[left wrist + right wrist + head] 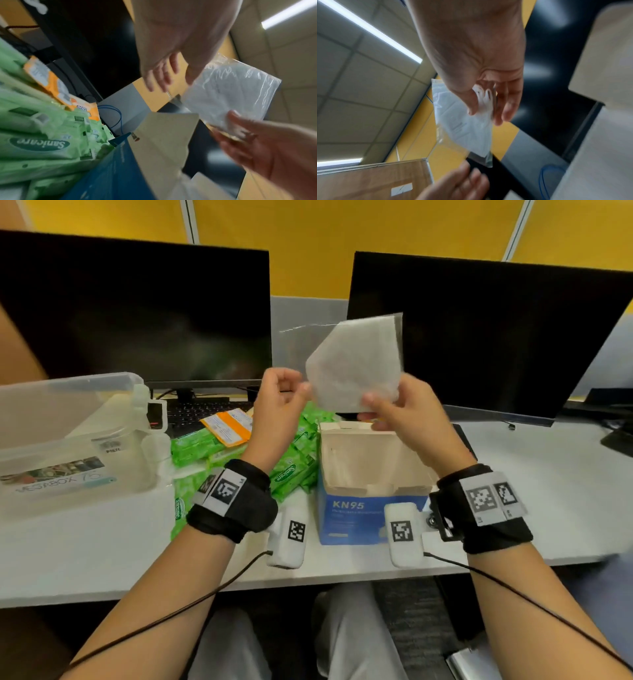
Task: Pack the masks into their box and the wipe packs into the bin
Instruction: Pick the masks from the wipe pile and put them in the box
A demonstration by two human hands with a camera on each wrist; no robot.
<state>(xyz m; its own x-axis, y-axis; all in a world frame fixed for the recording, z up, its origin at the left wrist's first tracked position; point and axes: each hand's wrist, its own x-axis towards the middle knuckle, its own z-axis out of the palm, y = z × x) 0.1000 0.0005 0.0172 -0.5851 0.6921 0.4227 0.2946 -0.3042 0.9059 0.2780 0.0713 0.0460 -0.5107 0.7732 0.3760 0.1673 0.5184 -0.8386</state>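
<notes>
A white mask in a clear wrapper (356, 361) is held upright above the open blue KN95 box (356, 511). My right hand (373, 409) pinches the mask's lower edge between thumb and fingers; the right wrist view shows the same grip (486, 113) on the wrapped mask (464, 125). My left hand (298, 386) hovers at the wrapper's left edge with loosely curled fingers and holds nothing. In the left wrist view its thumb is at the wrapper (228, 94) and its fingers (159, 75) stay apart from it. Several green wipe packs (205, 446) and an orange pack (227, 426) lie left of the box.
A clear plastic bin (68, 412) stands open at the left on the white desk (531, 491). Two dark monitors (137, 309) and a keyboard (205, 409) line the back. White camera pods hang under both wrists by the box's front.
</notes>
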